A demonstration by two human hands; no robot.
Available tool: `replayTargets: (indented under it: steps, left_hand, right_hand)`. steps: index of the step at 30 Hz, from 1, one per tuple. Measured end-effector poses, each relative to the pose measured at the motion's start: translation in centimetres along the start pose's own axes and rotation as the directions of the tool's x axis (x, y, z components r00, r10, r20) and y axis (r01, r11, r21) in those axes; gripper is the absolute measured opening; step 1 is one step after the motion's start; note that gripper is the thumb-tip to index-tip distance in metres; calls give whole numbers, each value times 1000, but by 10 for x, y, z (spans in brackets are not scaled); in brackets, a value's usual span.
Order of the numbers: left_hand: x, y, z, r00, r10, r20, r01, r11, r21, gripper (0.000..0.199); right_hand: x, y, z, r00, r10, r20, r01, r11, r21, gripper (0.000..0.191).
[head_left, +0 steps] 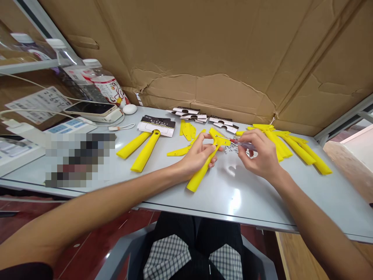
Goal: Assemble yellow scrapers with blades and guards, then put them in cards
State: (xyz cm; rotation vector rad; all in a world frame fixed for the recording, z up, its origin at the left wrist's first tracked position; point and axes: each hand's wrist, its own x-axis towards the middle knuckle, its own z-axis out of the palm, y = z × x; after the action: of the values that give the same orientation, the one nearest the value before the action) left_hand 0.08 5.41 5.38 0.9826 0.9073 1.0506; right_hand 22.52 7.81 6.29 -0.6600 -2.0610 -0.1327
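Slippage of the screwdriver [247, 145], gripped at a slant in the right hand [261, 154], could be caused if the yellow handle [201, 174], clasped over the table [250, 204] by the left hand [189, 163], is twisted.

1. Table [247, 204]: pale, glossy top.
2. Left part: white power strip [71, 127]; two yellow handles [145, 155] beside a black-and-white card [159, 126].
3. Along far edge: stacked cards [190, 114].
4. Centre: flat yellow pieces [178, 151]; small metal parts [231, 149].
5. Towards right edge: heaped yellow handles [303, 151].
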Motion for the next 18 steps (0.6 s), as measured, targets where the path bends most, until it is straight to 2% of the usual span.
replayTargets:
  steps: [8, 14, 18]
  left_hand:
    - [2, 1, 0, 999, -25, -37, 24, 999, -38, 22]
    - [1, -4, -2, 1000, 11, 10, -10, 1000, -27, 23]
    - [0, -2, -2, 1000, 16, 16, -16, 1000, -12, 21]
  right_hand:
    - [-2, 3, -1, 997, 22, 73, -22, 1000, 5, 16]
    - [-3, 3, 1, 998, 61, 34, -57, 995, -85, 22]
    - [-6, 4, 0, 988, 91, 124, -84, 995, -57, 20]
